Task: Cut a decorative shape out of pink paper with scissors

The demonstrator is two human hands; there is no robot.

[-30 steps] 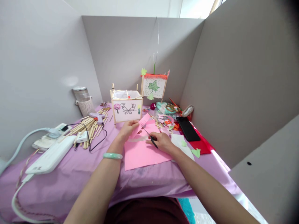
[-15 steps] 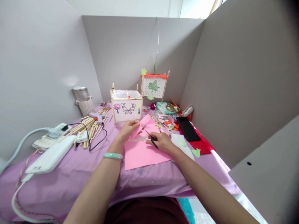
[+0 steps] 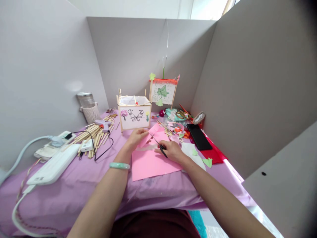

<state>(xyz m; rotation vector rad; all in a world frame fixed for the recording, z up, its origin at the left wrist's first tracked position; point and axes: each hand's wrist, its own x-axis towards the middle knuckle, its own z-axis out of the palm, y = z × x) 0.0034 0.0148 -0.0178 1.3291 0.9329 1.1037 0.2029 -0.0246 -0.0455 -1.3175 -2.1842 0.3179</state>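
My left hand, with a green bangle on its wrist, pinches a strip of pink paper. The strip's far end is snipped into a fringe. In my right hand is a pair of scissors with black handles, its blades at the strip's edge. Beneath both hands lies a larger pink sheet on the purple cloth. Just beyond my left hand stands a white paper lantern framed with sticks, with birds and flowers drawn on it.
A second lantern with a red fringe is at the back. Wooden sticks, a glue gun and a white power strip lie left. On the right are paper scraps, a black phone and red paper.
The fringed end of the pink strip has shifted slightly down and left at the scissor blades. Both hands have stayed almost in place.
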